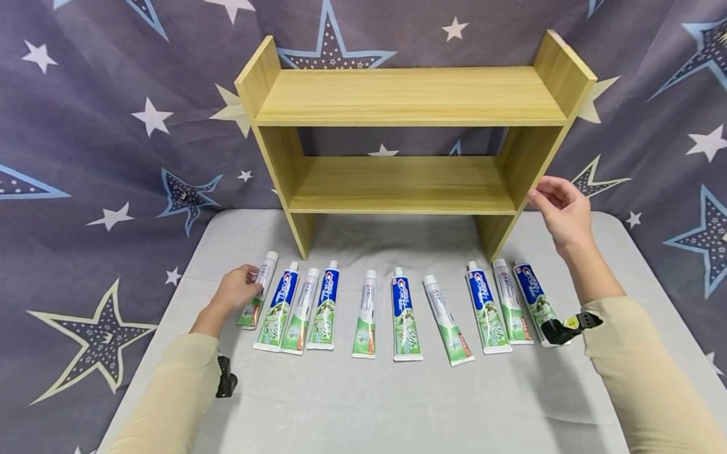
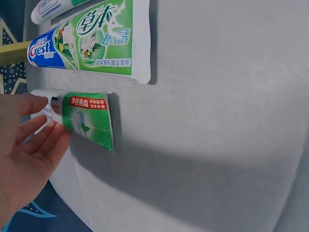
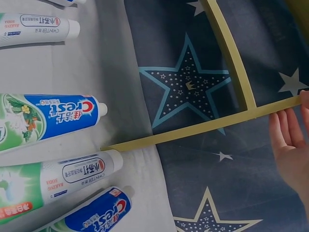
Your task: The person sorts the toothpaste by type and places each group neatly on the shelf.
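My left hand [image 1: 237, 288] pinches the leftmost toothpaste tube [image 1: 252, 313], a white and green one lying at the left end of a row. In the left wrist view the thumb lies over this tube [image 2: 90, 121] and the fingers are along its lower side. On the right, my right hand [image 1: 562, 212] holds the front edge of the side panel of a two-tier wooden shelf [image 1: 405, 100]. The right wrist view has the fingertips of that hand [image 3: 292, 145] against the panel's outer face, the thumb partly cut off by the frame.
Several more tubes lie in the row before the shelf, such as a blue and green Crest tube [image 1: 405, 317] and a white and green tube [image 1: 366, 315]. The grey tabletop [image 1: 392, 418] bears them all. A star-patterned cloth [image 1: 126, 230] hangs behind and at both sides.
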### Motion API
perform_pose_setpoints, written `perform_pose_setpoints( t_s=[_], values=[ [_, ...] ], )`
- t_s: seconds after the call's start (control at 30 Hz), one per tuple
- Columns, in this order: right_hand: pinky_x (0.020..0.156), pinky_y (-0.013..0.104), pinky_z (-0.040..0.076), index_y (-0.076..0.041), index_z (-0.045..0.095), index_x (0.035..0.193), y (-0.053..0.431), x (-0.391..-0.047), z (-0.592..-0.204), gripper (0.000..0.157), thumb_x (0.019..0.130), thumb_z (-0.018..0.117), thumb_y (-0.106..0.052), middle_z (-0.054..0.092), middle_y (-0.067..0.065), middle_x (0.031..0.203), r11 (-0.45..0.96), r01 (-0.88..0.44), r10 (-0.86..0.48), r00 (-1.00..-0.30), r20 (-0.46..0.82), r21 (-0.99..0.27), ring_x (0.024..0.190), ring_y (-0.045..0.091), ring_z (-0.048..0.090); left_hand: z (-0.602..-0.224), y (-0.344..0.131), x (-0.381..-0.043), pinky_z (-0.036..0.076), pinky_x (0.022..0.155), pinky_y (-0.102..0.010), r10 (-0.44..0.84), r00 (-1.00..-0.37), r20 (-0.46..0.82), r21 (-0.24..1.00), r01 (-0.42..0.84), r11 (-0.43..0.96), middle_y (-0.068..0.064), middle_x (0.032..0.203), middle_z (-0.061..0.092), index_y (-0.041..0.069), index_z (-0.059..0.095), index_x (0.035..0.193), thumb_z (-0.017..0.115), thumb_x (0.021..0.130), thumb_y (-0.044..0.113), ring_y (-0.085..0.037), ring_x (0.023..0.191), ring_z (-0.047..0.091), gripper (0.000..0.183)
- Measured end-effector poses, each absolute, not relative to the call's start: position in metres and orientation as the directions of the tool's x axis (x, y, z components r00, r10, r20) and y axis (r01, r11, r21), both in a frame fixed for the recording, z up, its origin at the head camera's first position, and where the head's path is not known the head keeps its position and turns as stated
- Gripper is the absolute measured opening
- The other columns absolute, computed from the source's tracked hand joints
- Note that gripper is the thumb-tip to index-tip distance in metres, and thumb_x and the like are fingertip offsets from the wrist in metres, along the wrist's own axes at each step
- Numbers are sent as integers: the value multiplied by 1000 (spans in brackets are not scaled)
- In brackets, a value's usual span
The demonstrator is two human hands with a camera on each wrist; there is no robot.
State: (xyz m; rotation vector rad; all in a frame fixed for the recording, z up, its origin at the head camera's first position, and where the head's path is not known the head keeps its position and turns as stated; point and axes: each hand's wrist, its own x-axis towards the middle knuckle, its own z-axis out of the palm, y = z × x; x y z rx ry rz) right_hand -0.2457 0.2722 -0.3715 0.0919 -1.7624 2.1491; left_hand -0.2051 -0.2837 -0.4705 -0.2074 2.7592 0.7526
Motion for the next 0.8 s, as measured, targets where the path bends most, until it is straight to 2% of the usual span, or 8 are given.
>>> perform_pose_setpoints(
  t_s=[0.43, 0.8],
  values=[
    [67, 7, 54, -14, 68, 85, 274, -248, -372, 27, 83, 63, 12, 69, -9, 77, -159, -297, 239, -937, 255, -942, 71, 0, 63, -477, -281, -204, 53, 92, -46, -102, -948, -300, 472, -241, 848, -29, 120, 56, -9, 40, 136, 50, 94, 11, -37, 106, 58, 47],
    [67, 7, 54, -14, 68, 86, 272, -248, -371, 25, 82, 65, 11, 69, -9, 77, -145, -308, 262, -928, 264, -940, 72, 0, 63, -475, -278, -203, 54, 84, -41, -141, -947, -289, 468, -268, 842, -28, 112, 58, -11, 47, 128, 57, 91, 14, -33, 96, 59, 46]
  ],
)
